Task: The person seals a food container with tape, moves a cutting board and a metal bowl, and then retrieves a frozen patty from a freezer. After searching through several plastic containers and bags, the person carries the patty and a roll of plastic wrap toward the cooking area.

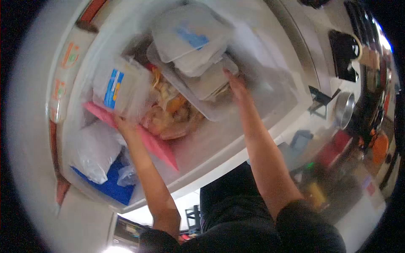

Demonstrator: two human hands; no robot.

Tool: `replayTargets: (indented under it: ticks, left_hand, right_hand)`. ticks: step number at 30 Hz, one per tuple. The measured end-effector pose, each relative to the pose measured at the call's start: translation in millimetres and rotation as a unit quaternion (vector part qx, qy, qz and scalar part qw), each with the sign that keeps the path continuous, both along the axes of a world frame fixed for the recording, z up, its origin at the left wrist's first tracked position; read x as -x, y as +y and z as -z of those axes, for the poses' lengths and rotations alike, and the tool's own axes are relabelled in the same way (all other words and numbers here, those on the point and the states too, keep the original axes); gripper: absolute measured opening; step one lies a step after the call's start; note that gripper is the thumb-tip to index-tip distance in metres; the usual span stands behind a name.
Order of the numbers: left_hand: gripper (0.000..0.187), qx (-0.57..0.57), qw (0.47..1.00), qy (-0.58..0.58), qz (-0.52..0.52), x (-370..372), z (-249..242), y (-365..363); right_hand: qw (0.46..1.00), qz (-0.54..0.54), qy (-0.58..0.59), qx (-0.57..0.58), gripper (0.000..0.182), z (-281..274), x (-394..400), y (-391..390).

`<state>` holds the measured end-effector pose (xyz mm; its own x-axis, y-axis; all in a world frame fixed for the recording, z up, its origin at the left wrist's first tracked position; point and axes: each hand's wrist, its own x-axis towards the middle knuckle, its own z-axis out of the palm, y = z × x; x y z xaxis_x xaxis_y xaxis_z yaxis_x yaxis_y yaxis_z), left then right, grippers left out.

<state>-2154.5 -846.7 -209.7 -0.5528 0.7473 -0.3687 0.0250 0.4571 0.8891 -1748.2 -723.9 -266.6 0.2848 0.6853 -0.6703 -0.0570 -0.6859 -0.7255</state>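
Both arms reach into a large white frosty bin. My left hand [122,122] is at a pink flat panel [154,145], below a clear plastic container with a blue label [124,90]; its fingers are blurred and partly hidden. My right hand [239,87] has its fingers stretched out beside a stack of clear plastic containers [192,36], at the edge of a lower tub [211,80]. Between the hands lie yellowish-brown items in clear plastic [171,118]. Whether my right fingers touch the tub, I cannot make out.
A white plastic bag [97,149] and a blue panel [112,183] lie at the bin's lower left. Outside the bin, a metal bowl [345,110], a red box [334,147] and an orange round object [379,148] are at the right.
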Motion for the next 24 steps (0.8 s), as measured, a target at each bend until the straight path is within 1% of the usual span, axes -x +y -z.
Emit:
replayTargets:
  ticks: [1, 2, 3, 4, 5, 6, 7, 8, 9, 10, 11, 12, 13, 14, 15, 16, 17, 18, 19, 20, 21, 22, 23, 24]
  left_hand:
    - [0.080, 0.013, 0.997, -0.063, -0.050, -27, -27, -6]
    - [0.085, 0.028, 0.987, -0.125, -0.101, -59, -57, -9]
    - [0.086, 0.076, 0.996, 0.005, -0.046, -93, -76, -19]
    - [0.088, 0.119, 0.983, 0.136, 0.011, -123, -91, -27]
    - [0.088, 0.121, 0.982, 0.141, 0.029, -151, -102, -27]
    - [0.089, 0.068, 0.979, 0.165, 0.103, -176, -111, -23]
    - [0.090, 0.014, 0.966, 0.187, 0.176, -189, -116, -18]
    - [0.090, 0.014, 0.963, 0.191, 0.189, -192, -118, -8]
    - [0.089, 0.004, 0.938, 0.238, 0.252, -196, -115, 9]
    - [0.088, -0.009, 0.908, 0.282, 0.311, -202, -107, 26]
    - [0.088, -0.010, 0.904, 0.282, 0.323, -204, -98, 45]
    - [0.088, -0.018, 0.897, 0.293, 0.329, -202, -87, 67]
    - [0.088, -0.029, 0.892, 0.304, 0.334, -202, -77, 87]
    - [0.088, -0.032, 0.889, 0.302, 0.344, -207, -71, 102]
    - [0.090, -0.069, 0.873, 0.346, 0.338, -213, -69, 116]
    - [0.091, -0.106, 0.855, 0.387, 0.329, -218, -67, 126]
    - [0.091, -0.104, 0.853, 0.385, 0.338, -218, -63, 133]
    - [0.091, -0.129, 0.838, 0.409, 0.337, -220, -62, 139]
    - [0.090, -0.155, 0.822, 0.434, 0.335, -222, -61, 143]
    - [0.090, -0.156, 0.819, 0.436, 0.338, -222, -59, 143]
    - [0.087, -0.143, 0.852, 0.398, 0.308, -221, -54, 143]
    - [0.083, -0.131, 0.882, 0.362, 0.273, -216, -50, 144]
    - [0.083, -0.132, 0.879, 0.371, 0.268, -215, -47, 141]
    - [0.078, -0.112, 0.926, 0.286, 0.219, -215, -41, 136]
  right_hand:
    - [1.000, 0.017, 0.002, -0.001, 0.077, 4, -2, 2]
    - [0.987, 0.057, 0.147, -0.033, 0.082, 7, -5, 3]
    - [0.951, 0.094, 0.287, -0.070, 0.086, 10, -6, 3]
    - [0.949, 0.111, 0.286, -0.073, 0.086, -8, -1, 8]
    - [0.981, 0.098, 0.163, 0.042, 0.084, -44, 10, 18]
    - [0.984, 0.079, 0.040, 0.154, 0.082, -64, 17, 25]
    - [0.983, 0.093, 0.045, 0.153, 0.082, -56, 19, 19]
    - [0.994, 0.073, -0.010, 0.078, 0.079, -45, 23, 8]
    - [0.996, 0.053, -0.070, 0.003, 0.077, -35, 27, -3]
    - [0.995, 0.064, -0.070, 0.004, 0.077, -41, 38, -12]
    - [0.988, -0.021, -0.147, -0.050, 0.077, -52, 53, -26]
    - [0.964, -0.108, -0.222, -0.099, 0.078, -60, 61, -32]
    - [0.965, -0.097, -0.226, -0.095, 0.078, -72, 55, -22]
    - [0.969, -0.128, -0.206, -0.043, 0.054, -90, 45, -6]
    - [0.970, -0.160, -0.182, 0.009, 0.040, -97, 38, 4]
    - [0.972, -0.151, -0.182, 0.012, 0.040, -86, 45, 6]
    - [0.951, -0.151, -0.264, 0.063, 0.057, -66, 61, 5]
    - [0.921, -0.150, -0.342, 0.111, 0.086, -56, 67, 3]
    - [0.923, -0.145, -0.339, 0.115, 0.086, -57, 61, 3]
    - [0.957, -0.089, -0.255, 0.104, 0.089, -59, 55, 3]
    - [0.981, -0.035, -0.167, 0.088, 0.093, -61, 48, 6]
    - [0.983, -0.037, -0.161, 0.082, 0.093, -49, 46, 4]
    - [0.988, -0.006, -0.133, 0.075, 0.093, -27, 47, -3]
    - [0.992, 0.024, -0.106, 0.070, 0.093, -14, 47, -7]
